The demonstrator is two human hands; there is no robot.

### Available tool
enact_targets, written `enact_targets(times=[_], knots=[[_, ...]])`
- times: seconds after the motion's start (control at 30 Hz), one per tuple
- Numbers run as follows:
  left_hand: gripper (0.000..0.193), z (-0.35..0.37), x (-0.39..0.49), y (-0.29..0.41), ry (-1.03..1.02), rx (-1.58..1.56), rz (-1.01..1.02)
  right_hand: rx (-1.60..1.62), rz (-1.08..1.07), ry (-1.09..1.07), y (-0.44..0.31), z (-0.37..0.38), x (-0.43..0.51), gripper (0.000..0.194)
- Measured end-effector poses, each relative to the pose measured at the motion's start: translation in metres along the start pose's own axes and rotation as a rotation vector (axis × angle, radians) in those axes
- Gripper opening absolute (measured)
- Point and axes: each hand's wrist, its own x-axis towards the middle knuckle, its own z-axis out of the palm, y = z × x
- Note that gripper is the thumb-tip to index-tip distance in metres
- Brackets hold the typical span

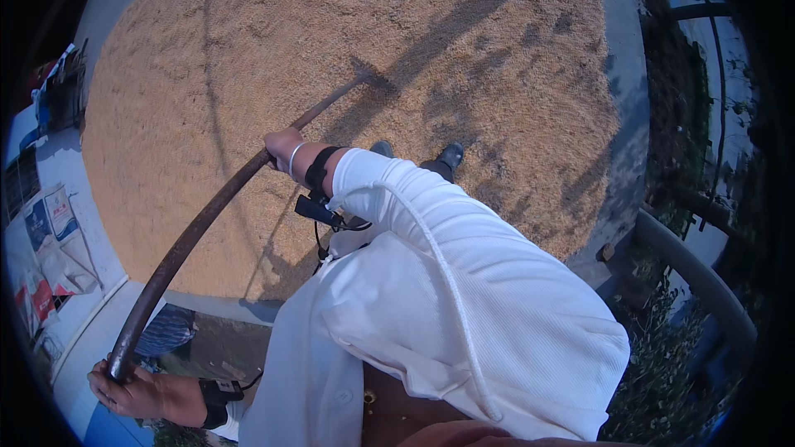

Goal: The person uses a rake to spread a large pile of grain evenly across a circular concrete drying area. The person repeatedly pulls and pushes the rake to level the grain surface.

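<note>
My right hand (284, 144) grips the middle of a long wooden rake handle (199, 230), with a bracelet and a black strap at the wrist. Lower left, my left hand (133, 390) is closed around the handle's near end. The toothed rake head (372, 77) rests on a broad bed of yellow-tan grain (205, 62); its teeth are blurred and partly lost in shadow. Both my shoes (452, 154) stand on the grain, the left one partly behind my sleeve.
Bare concrete (624, 43) borders the grain on the right, with a curved grey pipe (695, 273) and bushes (658, 347) beyond. Printed sacks (59, 230) lie at the left by a white pipe (93, 323). A striped cloth (166, 330) lies near my left arm.
</note>
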Motion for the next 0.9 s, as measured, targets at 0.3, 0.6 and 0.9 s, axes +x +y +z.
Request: enact_targets(times=[0.3, 0.6, 0.9], knots=[[0.025, 0.098, -0.074, -0.015, -0.09, -0.397, -0.433, 0.098, -0.19, 0.29, -0.07, -0.146, 0.026, 0.026], [0.021, 0.172, -0.178, 0.045, -0.332, -0.595, -0.503, 0.288, -0.294, 0.41, -0.113, -0.317, -0.006, 0.021], [0.017, 0.22, -0.231, 0.132, -0.851, -0.827, -0.372, 0.481, -0.363, 0.487, -0.116, -0.5, -0.033, 0.024]])
